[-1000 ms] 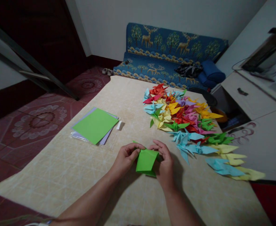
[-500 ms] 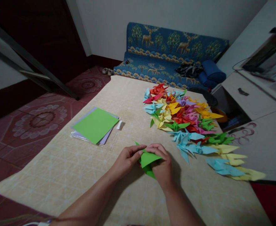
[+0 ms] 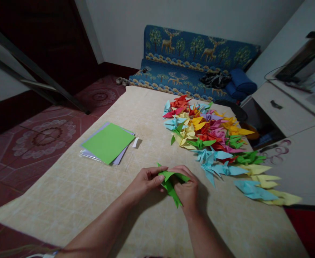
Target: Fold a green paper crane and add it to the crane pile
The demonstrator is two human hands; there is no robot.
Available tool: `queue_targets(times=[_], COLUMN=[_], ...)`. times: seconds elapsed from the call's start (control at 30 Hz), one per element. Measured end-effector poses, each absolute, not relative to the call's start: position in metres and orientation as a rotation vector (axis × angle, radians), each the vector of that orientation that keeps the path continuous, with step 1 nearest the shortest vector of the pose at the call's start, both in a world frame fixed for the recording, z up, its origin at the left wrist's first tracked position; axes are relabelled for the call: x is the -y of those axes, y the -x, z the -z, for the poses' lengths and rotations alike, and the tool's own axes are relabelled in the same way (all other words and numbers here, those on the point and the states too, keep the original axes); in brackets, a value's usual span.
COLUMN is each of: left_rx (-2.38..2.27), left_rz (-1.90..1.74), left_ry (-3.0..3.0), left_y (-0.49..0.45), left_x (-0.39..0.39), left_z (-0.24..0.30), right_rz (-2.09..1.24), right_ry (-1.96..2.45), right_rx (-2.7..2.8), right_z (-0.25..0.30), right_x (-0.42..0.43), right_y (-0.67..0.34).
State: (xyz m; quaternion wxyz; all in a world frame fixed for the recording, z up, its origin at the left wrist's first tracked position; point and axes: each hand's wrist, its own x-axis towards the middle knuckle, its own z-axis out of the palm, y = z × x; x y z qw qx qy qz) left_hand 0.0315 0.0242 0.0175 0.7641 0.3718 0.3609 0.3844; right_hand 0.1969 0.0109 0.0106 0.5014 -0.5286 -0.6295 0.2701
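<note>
A partly folded green paper (image 3: pixel 171 184) is held just above the beige table (image 3: pixel 98 193) between both hands. My left hand (image 3: pixel 145 182) pinches its left corner with thumb and forefinger. On the other side, my right hand (image 3: pixel 187 190) grips the paper with curled fingers. The paper is collapsed into a narrow, pointed shape that slants down to the right. To the left lies a flat stack of paper sheets (image 3: pixel 107 143) with a green sheet on top.
Several folded paper cranes (image 3: pixel 213 147) in many colours spread across the table's right half. A small white paper scrap (image 3: pixel 135 142) lies beside the stack. A blue patterned sofa (image 3: pixel 192 68) stands beyond the table, and white cabinets (image 3: pixel 294 118) at the right.
The green paper has gone from a broad flat square shape to a narrow folded point. Both hands have closed in on it and shifted slightly right.
</note>
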Motion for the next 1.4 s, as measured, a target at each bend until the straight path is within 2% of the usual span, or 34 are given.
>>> queue_targets(times=[0.3, 0.8, 1.4], left_rx=[-0.867, -0.936, -0.943], left_rz=[-0.861, -0.899, -0.866], left_ry=[-0.755, -0.773, -1.354], left_y=[-0.031, -0.037, -0.032], left_x=[-0.027, -0.026, -0.024], left_z=[-0.016, -0.013, -0.018], right_rz=[-0.734, -0.798, -0.805], right_ry=[1.174, 1.201, 1.431], right_rx=[1.492, 1.464, 1.352], right_z=[-0.026, -0.022, -0.005], right_x=[-0.011, -0.010, -0.006], right_y=[-0.191, -0.191, -0.187])
